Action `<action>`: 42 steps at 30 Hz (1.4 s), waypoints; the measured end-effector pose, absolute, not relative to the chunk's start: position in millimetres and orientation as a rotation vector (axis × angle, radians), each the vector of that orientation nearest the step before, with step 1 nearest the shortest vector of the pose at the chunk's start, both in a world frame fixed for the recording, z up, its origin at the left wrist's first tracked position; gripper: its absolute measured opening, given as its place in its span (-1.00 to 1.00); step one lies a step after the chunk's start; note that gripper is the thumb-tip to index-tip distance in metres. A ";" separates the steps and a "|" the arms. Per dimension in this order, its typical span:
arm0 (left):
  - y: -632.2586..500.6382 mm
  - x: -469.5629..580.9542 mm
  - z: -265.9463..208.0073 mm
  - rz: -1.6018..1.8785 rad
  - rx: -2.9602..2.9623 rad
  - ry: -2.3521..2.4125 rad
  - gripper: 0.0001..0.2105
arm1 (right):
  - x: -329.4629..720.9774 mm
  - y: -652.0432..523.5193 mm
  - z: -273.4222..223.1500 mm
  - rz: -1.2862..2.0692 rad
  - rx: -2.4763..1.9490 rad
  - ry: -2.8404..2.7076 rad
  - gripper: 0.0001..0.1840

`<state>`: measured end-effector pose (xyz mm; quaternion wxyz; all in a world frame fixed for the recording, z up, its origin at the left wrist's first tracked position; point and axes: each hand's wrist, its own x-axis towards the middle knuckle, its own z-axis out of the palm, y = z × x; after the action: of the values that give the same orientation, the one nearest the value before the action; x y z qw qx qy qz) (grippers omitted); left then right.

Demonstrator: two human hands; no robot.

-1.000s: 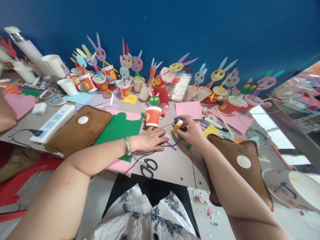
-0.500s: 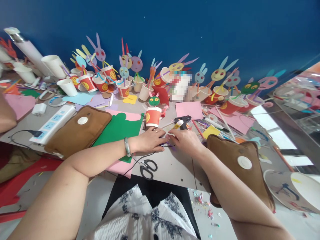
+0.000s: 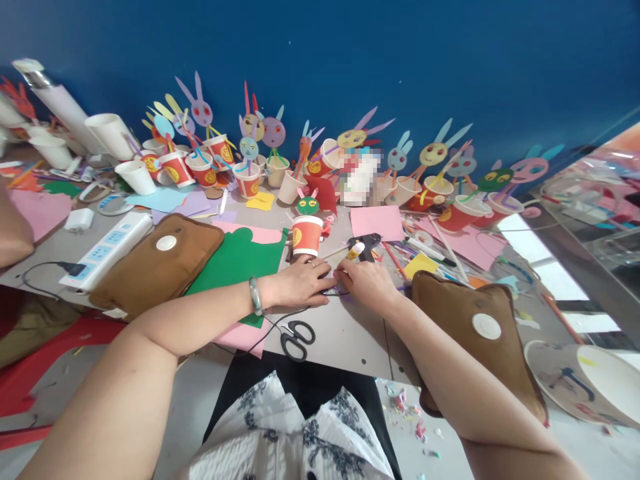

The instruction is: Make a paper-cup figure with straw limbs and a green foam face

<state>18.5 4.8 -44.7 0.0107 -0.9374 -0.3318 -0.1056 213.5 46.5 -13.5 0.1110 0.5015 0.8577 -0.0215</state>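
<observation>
My left hand (image 3: pixel 306 281) lies palm down on the table with its fingers stretched out, over something small and dark purple that is mostly hidden. Close beside it, my right hand (image 3: pixel 369 283) is closed in a pinch. A short yellow-and-white marker-like tube (image 3: pixel 356 251) sticks up from its fingers. Just beyond my left hand stands a red paper cup (image 3: pixel 307 235) with a green rabbit face (image 3: pixel 307 205) above it. Black-handled scissors (image 3: pixel 297 340) lie nearer to me, beside a dark cord. A black glue gun (image 3: pixel 369 245) is behind my right hand.
Green paper (image 3: pixel 235 263) and a brown hand warmer (image 3: pixel 160 263) are on the left, by a white power strip (image 3: pixel 107 247). Another brown warmer (image 3: pixel 475 333) and a paper bucket (image 3: pixel 550 373) are at right. Rabbit-topped cups (image 3: pixel 246 180) line the blue wall. Another person's arm (image 3: pixel 13 230) shows far left.
My hands stay almost in place; the right fingers have shifted slightly left, with the tube in them. The cup and scissors have not moved.
</observation>
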 end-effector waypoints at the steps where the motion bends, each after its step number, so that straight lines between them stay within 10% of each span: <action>1: 4.9 18.5 -45.3 -0.344 -2.924 -1.030 -0.64 | 213.5 46.7 -13.9 -0.063 1.473 2.519 -0.66; 12: 12.3 12.6 -35.0 -0.788 -2.850 -0.905 -0.72 | 224.5 49.3 -19.3 -0.138 1.601 2.793 -0.78; 23: 48.7 -9.4 -47.5 -1.809 -2.095 -2.014 -0.67 | 225.0 39.0 -17.0 -1.021 1.705 3.319 -0.83; 42: 51.1 -11.4 -37.5 -1.612 -2.189 -2.539 -0.55 | 179.8 108.7 23.1 -1.283 1.399 3.232 -0.72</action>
<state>-11.4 51.1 -37.5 -0.2851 -0.5640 -0.6542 -0.4155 179.8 108.7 23.1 -0.2986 0.3562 0.8229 -0.3268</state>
